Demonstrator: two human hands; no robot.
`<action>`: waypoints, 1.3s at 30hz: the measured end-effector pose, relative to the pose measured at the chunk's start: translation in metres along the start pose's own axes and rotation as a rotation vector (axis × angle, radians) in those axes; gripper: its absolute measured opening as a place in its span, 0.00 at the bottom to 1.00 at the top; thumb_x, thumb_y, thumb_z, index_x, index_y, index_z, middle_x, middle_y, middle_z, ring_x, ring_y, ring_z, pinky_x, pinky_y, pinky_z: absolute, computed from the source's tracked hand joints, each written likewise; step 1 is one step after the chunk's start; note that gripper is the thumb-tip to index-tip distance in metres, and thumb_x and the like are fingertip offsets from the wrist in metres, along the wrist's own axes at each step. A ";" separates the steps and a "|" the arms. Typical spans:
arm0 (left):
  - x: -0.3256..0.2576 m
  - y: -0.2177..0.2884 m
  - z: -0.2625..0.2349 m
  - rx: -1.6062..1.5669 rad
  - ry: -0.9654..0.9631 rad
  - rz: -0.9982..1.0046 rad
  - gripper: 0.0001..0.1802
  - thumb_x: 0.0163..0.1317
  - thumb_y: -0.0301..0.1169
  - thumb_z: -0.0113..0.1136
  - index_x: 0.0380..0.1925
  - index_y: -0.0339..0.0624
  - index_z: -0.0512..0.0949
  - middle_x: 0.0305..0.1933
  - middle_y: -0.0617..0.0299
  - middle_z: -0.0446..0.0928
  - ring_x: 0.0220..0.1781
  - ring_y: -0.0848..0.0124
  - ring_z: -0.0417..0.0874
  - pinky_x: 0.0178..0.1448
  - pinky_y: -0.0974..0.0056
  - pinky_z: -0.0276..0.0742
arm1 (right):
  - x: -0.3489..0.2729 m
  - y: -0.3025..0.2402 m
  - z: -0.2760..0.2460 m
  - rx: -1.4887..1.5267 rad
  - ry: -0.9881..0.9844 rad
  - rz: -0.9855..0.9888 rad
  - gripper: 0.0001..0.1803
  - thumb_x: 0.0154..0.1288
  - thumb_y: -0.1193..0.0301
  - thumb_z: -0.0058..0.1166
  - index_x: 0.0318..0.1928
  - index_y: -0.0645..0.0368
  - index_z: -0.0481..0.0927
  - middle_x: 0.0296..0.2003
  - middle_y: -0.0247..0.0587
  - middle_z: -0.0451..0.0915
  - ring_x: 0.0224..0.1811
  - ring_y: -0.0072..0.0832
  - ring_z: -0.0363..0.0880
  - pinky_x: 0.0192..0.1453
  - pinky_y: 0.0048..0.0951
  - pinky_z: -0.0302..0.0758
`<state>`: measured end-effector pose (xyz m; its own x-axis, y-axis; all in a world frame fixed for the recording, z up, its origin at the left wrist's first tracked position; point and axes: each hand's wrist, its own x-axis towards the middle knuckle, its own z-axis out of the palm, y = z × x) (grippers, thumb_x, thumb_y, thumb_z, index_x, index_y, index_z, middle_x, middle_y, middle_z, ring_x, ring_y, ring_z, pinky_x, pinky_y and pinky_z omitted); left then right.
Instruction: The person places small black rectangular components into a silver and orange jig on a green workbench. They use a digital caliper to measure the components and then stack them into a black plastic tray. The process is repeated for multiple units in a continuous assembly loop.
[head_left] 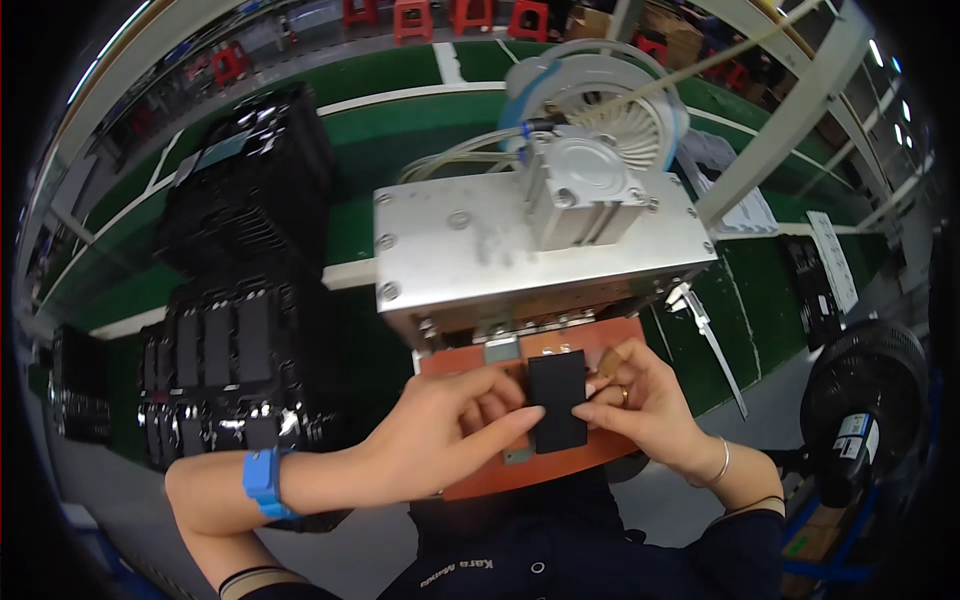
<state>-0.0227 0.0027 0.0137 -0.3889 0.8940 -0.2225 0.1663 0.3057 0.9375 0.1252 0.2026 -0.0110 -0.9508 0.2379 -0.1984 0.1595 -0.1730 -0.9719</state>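
Both hands meet over a flat black rectangular part (557, 400) lying on an orange-brown fixture plate (480, 478) in front of a metal press machine (500, 250). My left hand (445, 425) pinches the part's left edge with thumb and forefinger; a blue wrist strap sits on that forearm. My right hand (640, 405) holds the part's right edge, with a covered fingertip and a ring showing. A small grey metal locator (501, 350) sits on the plate just behind the part.
Stacks of black trays (235, 340) holding similar black parts stand at the left. A white fan-like unit (600, 95) and hoses sit behind the press. A black fan (865, 395) stands at the right, near a sloping metal frame post (780, 120).
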 end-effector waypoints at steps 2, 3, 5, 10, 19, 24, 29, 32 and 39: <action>-0.009 0.005 0.002 -0.250 -0.040 -0.145 0.15 0.68 0.34 0.61 0.47 0.33 0.76 0.33 0.64 0.81 0.30 0.82 0.81 0.28 0.75 0.73 | -0.006 0.001 0.015 0.020 -0.054 -0.054 0.18 0.61 0.88 0.58 0.45 0.60 0.66 0.43 0.39 0.74 0.40 0.21 0.81 0.46 0.21 0.80; -0.014 0.003 0.011 -0.446 0.015 -0.062 0.15 0.68 0.35 0.61 0.39 0.30 0.77 0.26 0.60 0.81 0.25 0.78 0.81 0.30 0.73 0.75 | -0.008 0.000 0.022 0.018 -0.080 -0.070 0.18 0.61 0.88 0.58 0.46 0.60 0.66 0.43 0.40 0.74 0.41 0.22 0.81 0.47 0.21 0.80; -0.035 -0.007 0.006 -0.383 0.023 -0.067 0.13 0.68 0.33 0.60 0.39 0.31 0.77 0.25 0.62 0.80 0.26 0.79 0.80 0.29 0.72 0.74 | -0.007 -0.002 0.038 0.028 -0.155 -0.104 0.18 0.61 0.87 0.58 0.46 0.61 0.66 0.43 0.41 0.75 0.44 0.24 0.82 0.49 0.23 0.81; -0.131 -0.012 -0.046 0.039 0.507 0.034 0.14 0.68 0.30 0.60 0.25 0.36 0.72 0.21 0.69 0.73 0.25 0.84 0.75 0.26 0.74 0.69 | -0.005 -0.008 0.050 -0.075 -0.362 -0.129 0.14 0.62 0.85 0.59 0.45 0.67 0.71 0.45 0.47 0.80 0.46 0.28 0.85 0.52 0.26 0.82; -0.215 -0.079 -0.105 0.071 0.866 -0.330 0.22 0.56 0.31 0.72 0.49 0.32 0.81 0.23 0.70 0.77 0.22 0.85 0.73 0.25 0.76 0.68 | 0.002 -0.007 0.055 -0.358 -0.554 -0.237 0.09 0.60 0.81 0.64 0.40 0.67 0.79 0.39 0.43 0.84 0.39 0.27 0.86 0.45 0.25 0.83; -0.202 -0.056 -0.109 0.815 1.075 -0.221 0.14 0.48 0.32 0.76 0.29 0.32 0.84 0.19 0.62 0.73 0.21 0.78 0.71 0.25 0.69 0.67 | -0.003 -0.016 0.047 -0.476 -0.553 -0.279 0.07 0.59 0.81 0.64 0.39 0.66 0.81 0.37 0.44 0.85 0.38 0.29 0.87 0.44 0.27 0.84; -0.154 -0.049 -0.151 0.984 0.983 -0.211 0.20 0.49 0.41 0.74 0.30 0.31 0.83 0.18 0.57 0.74 0.19 0.68 0.75 0.27 0.64 0.71 | -0.004 -0.014 0.041 -0.417 -0.527 -0.217 0.08 0.59 0.80 0.65 0.39 0.66 0.81 0.38 0.43 0.85 0.38 0.29 0.87 0.45 0.27 0.84; -0.131 -0.069 -0.155 1.076 0.953 -0.331 0.26 0.48 0.48 0.73 0.29 0.32 0.83 0.17 0.52 0.77 0.23 0.62 0.82 0.32 0.59 0.76 | -0.006 -0.016 0.040 -0.486 -0.579 -0.328 0.09 0.58 0.79 0.65 0.39 0.65 0.81 0.38 0.42 0.85 0.39 0.29 0.87 0.46 0.26 0.84; -0.111 -0.060 -0.175 0.880 0.787 -0.641 0.32 0.45 0.58 0.71 0.20 0.32 0.81 0.22 0.48 0.81 0.30 0.56 0.86 0.40 0.58 0.81 | -0.006 -0.012 0.027 -0.421 -0.579 -0.243 0.09 0.60 0.78 0.65 0.41 0.64 0.82 0.37 0.41 0.85 0.38 0.27 0.87 0.43 0.25 0.84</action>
<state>-0.1482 -0.1721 0.0290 -0.9815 0.1807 -0.0638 0.1670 0.9697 0.1782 0.1215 0.1776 0.0054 -0.9412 -0.3376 0.0129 -0.0950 0.2278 -0.9691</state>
